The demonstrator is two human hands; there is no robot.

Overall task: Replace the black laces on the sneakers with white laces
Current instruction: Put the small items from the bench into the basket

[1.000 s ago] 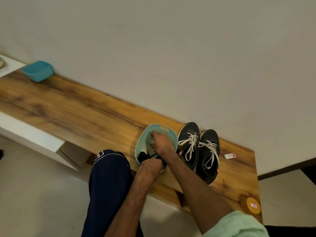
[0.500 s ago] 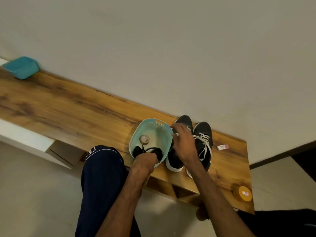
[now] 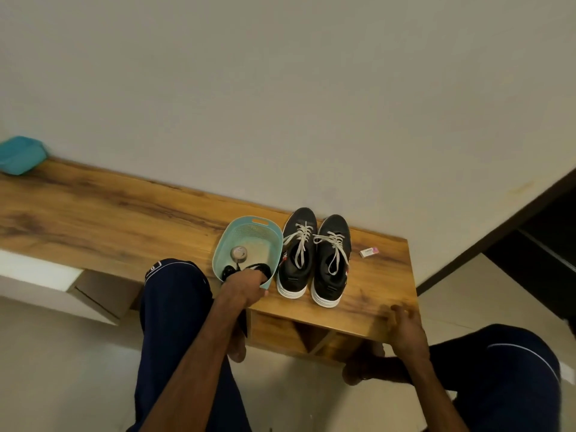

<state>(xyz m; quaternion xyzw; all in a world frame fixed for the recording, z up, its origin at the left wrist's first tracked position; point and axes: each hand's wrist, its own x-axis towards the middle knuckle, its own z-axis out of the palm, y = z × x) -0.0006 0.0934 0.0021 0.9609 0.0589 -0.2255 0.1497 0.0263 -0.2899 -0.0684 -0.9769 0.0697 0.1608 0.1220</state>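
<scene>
Both black canvas sneakers (image 3: 300, 218) wear white laces (image 3: 300, 241), seemingly finished. The left hand (image 3: 244, 288) grips the mint plastic basket (image 3: 223, 246) at their nine o'clock; the right hand (image 3: 405, 333) is slack and empty.

Outfit's pretty plain: dark navy track pants (image 3: 498, 400), loose fit, on both legs. The left leg (image 3: 173, 310) has a small white printed mark (image 3: 153, 269) up by the knee, too blurry to read, with a thin white line running off it. The right leg (image 3: 517, 378) has a thin pale stripe (image 3: 526, 353) curving across the fabric. Both forearms (image 3: 199, 353) are bare right down to the bottom edge of the shot, and the left hand (image 3: 244, 288) and right hand (image 3: 405, 333) are bare too. Lower down there's what looks like a bare foot (image 3: 237, 350), but it's in shadow so I can't swear to it.
</scene>
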